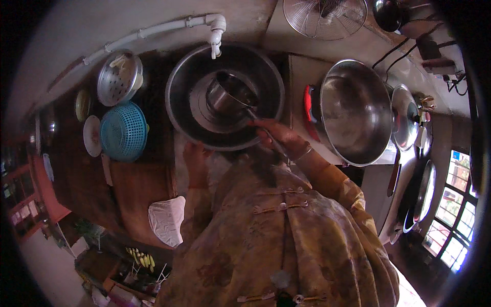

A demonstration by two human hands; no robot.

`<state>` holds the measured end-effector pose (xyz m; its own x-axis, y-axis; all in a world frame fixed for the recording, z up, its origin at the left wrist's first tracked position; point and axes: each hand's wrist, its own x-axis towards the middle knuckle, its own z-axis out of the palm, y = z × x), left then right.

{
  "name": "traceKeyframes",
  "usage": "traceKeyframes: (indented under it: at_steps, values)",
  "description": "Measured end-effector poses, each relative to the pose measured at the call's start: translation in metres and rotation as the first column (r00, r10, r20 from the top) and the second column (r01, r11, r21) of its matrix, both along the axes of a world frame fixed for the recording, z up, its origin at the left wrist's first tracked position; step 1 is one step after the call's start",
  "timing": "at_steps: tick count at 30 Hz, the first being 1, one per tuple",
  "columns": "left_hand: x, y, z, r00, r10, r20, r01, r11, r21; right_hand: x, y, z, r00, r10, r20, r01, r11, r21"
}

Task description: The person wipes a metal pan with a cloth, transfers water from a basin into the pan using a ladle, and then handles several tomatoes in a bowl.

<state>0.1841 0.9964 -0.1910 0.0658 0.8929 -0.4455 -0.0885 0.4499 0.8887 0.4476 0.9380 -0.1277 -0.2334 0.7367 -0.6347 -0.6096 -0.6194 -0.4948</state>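
A wide metal basin lies in front of me, below a white plastic tap. Inside it is a deep metal dipper, tilted, its mouth towards the upper right. My right hand grips the dipper's long handle above the basin's near right rim. At the near left rim, the fingers of my left hand curl against the edge and appear to hold it. Whether the basin holds water is too dark to tell.
Right of the basin stands a large metal pan with a red handle, next to a metal lid. To the left are a blue plastic colander and a perforated metal bowl. A fan is at the top.
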Motion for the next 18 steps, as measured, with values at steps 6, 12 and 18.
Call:
traceKeyframes:
  at_steps: [6,12,18]
  values:
    - [-0.008,0.007,0.006,0.998,-0.043,-0.054,0.039,0.997,-0.073,-0.001,-0.002,-0.038,0.964,0.010,-0.266,-0.009,1.000,0.002]
    - [0.000,0.004,0.019,0.996,-0.051,-0.069,0.050,0.999,-0.023,0.000,-0.011,-0.065,0.918,0.011,-0.397,0.007,0.999,0.043]
    - [0.002,0.002,0.020,0.997,-0.048,-0.061,0.047,0.999,-0.014,0.005,-0.013,-0.043,0.928,0.020,-0.373,-0.011,1.000,0.027]
